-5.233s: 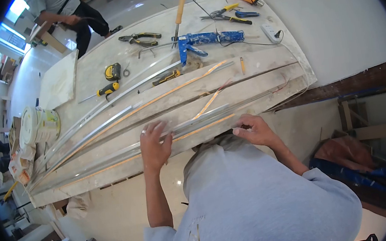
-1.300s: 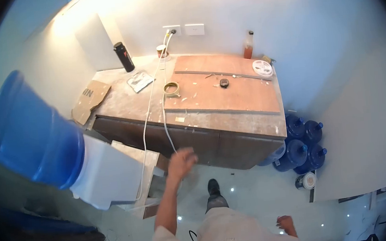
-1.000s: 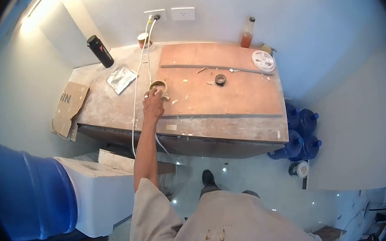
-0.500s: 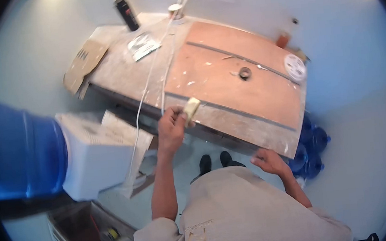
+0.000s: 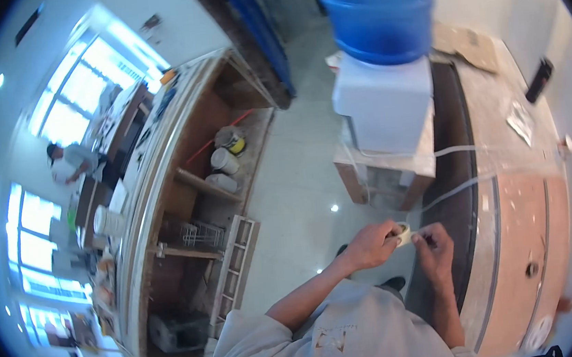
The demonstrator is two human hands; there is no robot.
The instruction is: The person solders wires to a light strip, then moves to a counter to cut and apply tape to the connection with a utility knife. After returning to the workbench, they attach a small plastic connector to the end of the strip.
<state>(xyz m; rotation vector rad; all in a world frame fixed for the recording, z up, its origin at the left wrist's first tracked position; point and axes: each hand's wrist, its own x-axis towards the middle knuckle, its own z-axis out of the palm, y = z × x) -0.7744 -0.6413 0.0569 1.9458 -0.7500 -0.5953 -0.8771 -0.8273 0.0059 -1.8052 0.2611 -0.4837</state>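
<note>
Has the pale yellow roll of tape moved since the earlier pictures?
Yes. The tape roll has come off the pinkish plywood board, where the small black ring still lies, and is past its edge, in the person's left hand.

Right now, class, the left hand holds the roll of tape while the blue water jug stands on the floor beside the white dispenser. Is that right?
No, one thing is wrong: the blue water jug sits on top of the white dispenser, as the head view shows. The left hand does hold the roll of tape.
</note>
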